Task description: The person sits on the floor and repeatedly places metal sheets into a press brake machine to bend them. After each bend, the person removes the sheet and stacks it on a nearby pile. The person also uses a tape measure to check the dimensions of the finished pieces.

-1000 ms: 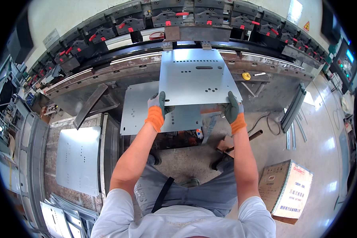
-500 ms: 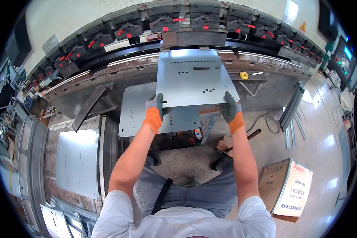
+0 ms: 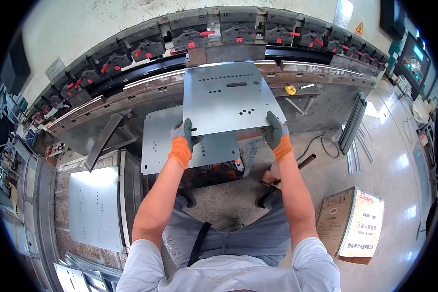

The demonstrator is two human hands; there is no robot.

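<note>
Between my two gloved hands lies a flat grey sheet metal panel (image 3: 224, 104) with round holes, a row of small slots and one long slot. Its far edge reaches in at the bending machine's tooling. My left hand (image 3: 183, 134), in a grey and orange glove, grips the near left corner, thumb on top. At the near right corner my right hand (image 3: 276, 131) holds the edge the same way, fingers underneath and mostly hidden. Below and to the left, a second punched metal panel (image 3: 155, 131) is partly covered by the held one.
The press brake (image 3: 238, 29) with red-handled clamps spans the back. A yellow tape measure (image 3: 290, 90) rests on a bracket at right. Another metal sheet (image 3: 95, 204) lies on a left-hand stand. A cardboard box (image 3: 353, 224) and a bundle of metal strips (image 3: 354, 119) stand at right.
The view has shifted slightly, so most things appear a little further left. Both hands keep hold of the panel, whose far edge stays at the machine.
</note>
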